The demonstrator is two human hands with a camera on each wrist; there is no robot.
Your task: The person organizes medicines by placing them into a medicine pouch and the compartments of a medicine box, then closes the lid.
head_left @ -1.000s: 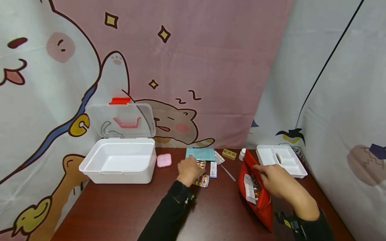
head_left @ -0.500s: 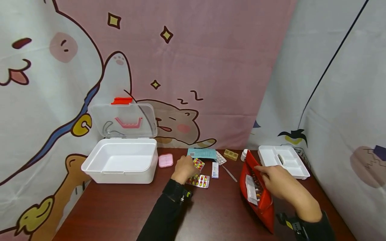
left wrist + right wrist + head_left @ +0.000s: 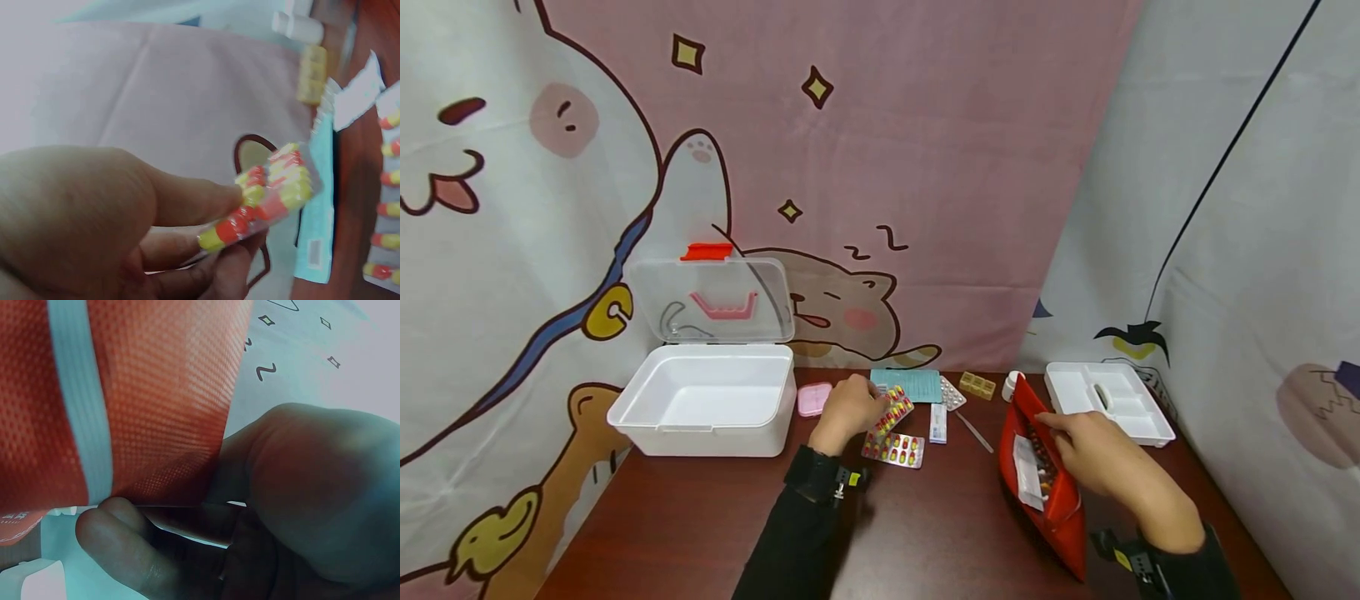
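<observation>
My left hand [image 3: 850, 410] pinches a blister pack of red and yellow capsules [image 3: 287, 178] between thumb and fingers, lifted and tilted. Below it on the table lies a second capsule blister pack [image 3: 904, 451]. On the right, my right hand [image 3: 1097, 450] grips the edge of an unzipped red pouch [image 3: 1063, 525] and keeps its mouth spread. A white packet [image 3: 1026, 473] and more small items show inside the pouch. In the right wrist view the thumb and fingers hold the pouch's fabric, near a pale elastic strip [image 3: 81, 406].
A white box [image 3: 715, 442] with its clear lid raised stands left, beside a small pink case [image 3: 812, 400]. Along the back lie a teal packet [image 3: 917, 385], a yellow pill case [image 3: 977, 384] and a white bottle [image 3: 1011, 383]. A white divided tray [image 3: 1138, 425] sits behind the right hand.
My left hand has lifted the capsule blister pack from the pile and drawn it left, toward the pink case. The right hand keeps its grip on the pouch.
</observation>
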